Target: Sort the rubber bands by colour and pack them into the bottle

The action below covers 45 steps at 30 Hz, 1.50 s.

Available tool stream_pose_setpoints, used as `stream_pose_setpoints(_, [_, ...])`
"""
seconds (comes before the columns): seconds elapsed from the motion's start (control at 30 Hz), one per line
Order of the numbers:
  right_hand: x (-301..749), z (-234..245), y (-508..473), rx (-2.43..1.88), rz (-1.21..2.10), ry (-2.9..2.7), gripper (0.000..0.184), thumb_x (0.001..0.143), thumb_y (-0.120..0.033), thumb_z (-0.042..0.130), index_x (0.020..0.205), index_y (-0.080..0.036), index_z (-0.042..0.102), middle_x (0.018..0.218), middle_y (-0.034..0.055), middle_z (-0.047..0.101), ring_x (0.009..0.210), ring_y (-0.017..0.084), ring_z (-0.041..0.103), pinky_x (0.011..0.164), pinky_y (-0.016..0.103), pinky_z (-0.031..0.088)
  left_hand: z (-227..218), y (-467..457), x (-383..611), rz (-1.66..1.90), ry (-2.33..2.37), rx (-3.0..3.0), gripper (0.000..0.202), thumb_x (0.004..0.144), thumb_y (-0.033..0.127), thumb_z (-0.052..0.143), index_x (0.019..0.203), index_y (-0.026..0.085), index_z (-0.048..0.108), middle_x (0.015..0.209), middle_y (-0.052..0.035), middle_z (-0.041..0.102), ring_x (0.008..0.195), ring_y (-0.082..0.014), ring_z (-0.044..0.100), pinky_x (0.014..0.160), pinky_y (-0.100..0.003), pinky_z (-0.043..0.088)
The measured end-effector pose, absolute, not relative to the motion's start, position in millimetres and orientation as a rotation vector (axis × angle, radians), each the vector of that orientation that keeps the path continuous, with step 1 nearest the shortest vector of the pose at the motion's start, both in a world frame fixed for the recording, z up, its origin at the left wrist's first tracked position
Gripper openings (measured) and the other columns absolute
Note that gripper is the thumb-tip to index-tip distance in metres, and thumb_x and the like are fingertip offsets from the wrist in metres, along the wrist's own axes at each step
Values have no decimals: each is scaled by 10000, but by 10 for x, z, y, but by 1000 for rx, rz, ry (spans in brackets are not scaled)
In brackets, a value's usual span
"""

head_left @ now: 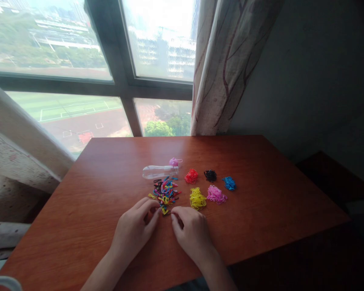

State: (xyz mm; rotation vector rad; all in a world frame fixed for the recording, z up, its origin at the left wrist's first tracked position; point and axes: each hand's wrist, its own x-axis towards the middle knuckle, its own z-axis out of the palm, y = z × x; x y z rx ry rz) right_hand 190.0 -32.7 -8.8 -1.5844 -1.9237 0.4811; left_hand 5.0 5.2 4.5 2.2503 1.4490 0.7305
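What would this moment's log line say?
left hand, right hand: at mixed pile | rightward: red pile, black pile, blue pile, yellow pile, pink pile | bottle: lying

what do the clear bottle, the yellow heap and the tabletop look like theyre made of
Clear bottle: likely glossy plastic, see-through with pale highlights; glass can't be ruled out.
Yellow heap: probably rubber or similar elastic, thin loops in a loose, curled tangle; finish too small to judge.
Tabletop: wood or wood-look laminate, reddish-brown with visible grain and soft sheen toward the back.

Beyond two hands (134, 225) (192, 229), five plain piles (197, 199), one mixed pile (165, 190), one bottle (158, 172) and seemingly one cap (173, 162) are lying.
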Motion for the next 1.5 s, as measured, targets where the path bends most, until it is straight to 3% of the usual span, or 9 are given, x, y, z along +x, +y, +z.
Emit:
stream_pose_setpoints(0.97, [1911,-41,-322,-1606,533,-1881,160,898,-215,613,1050,-238,657,756,-14,678,703,162,623,650,246,373,190,35,155,905,1254,2109,129,912,246,557,845,186,650,717,5,635,582,-104,540,557,-203,425])
stream_pose_setpoints(1.2, [1914,-74,-315,-1551,535,-1900,132,923,-178,560,932,-227,682,851,19,717,804,174,654,717,240,411,178,28,170,871,1207,2113,128,919,234,553,861,187,657,706,11,609,585,-102,530,556,-200,417])
stream_pose_setpoints(1.5, [1920,-85,-326,-1534,540,-1868,148,890,-149,595,965,-224,698,847,10,722,788,164,660,730,234,432,131,33,121,875,1283,2167,118,914,223,545,877,196,654,758,0,650,624,-112,565,591,-208,443])
